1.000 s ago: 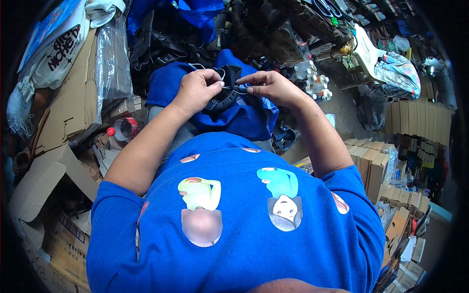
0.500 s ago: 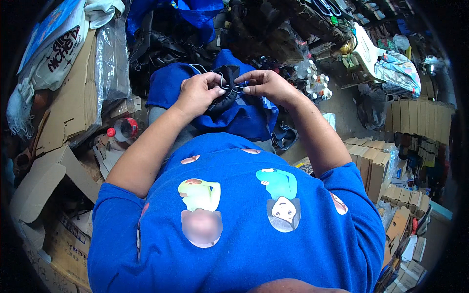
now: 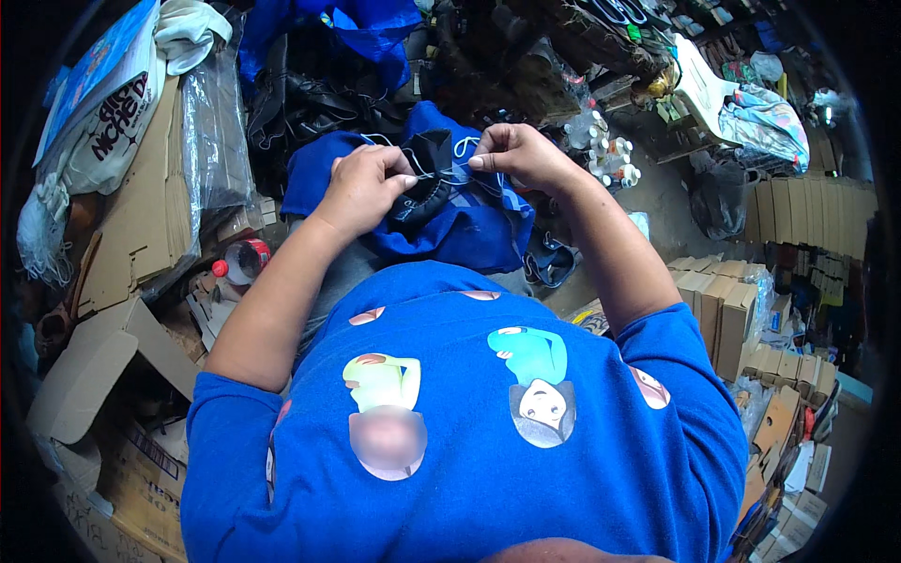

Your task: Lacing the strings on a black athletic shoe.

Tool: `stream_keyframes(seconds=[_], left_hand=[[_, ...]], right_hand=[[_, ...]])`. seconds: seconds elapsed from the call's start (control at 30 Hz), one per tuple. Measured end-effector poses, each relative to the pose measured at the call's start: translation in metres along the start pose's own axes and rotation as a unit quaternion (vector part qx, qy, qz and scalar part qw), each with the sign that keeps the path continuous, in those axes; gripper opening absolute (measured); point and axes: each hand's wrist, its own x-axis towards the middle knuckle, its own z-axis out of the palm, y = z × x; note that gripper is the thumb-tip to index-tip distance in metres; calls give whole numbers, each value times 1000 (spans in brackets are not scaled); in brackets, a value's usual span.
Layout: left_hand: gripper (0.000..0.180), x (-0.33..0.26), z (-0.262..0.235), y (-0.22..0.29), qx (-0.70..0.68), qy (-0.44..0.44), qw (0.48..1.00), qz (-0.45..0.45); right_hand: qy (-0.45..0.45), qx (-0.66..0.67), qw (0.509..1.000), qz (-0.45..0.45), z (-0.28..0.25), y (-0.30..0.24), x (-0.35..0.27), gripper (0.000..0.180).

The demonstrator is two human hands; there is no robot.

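Note:
My left hand point(image 3: 361, 188) grips a black shoe upper point(image 3: 427, 178) that rests on blue cloth point(image 3: 469, 230) spread over my lap. My right hand point(image 3: 516, 155) pinches a thin white thread point(image 3: 460, 155) pulled taut from the black piece, its fingers closed on the strand. The two hands are close together above the blue cloth. The lower side of the black piece is hidden by my left hand.
Flattened cardboard point(image 3: 141, 216) and open boxes point(image 3: 84, 385) lie at my left, with a red-capped bottle point(image 3: 239, 261) beside them. Stacked brown cartons point(image 3: 732, 310) stand at the right. Black bags point(image 3: 310, 94) and small white bottles point(image 3: 605, 155) lie beyond my lap. A black sandal point(image 3: 549, 263) is by my right forearm.
Both hands have shifted slightly on the black piece; my right hand has drawn the white thread out to the right.

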Motion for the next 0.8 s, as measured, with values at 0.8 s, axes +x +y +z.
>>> stream_keyframes(seconds=[0.8], left_hand=[[9, 10, 0, 12, 166, -67, 978, 105]], right_hand=[[36, -636, 730, -249, 26, -39, -16, 7]])
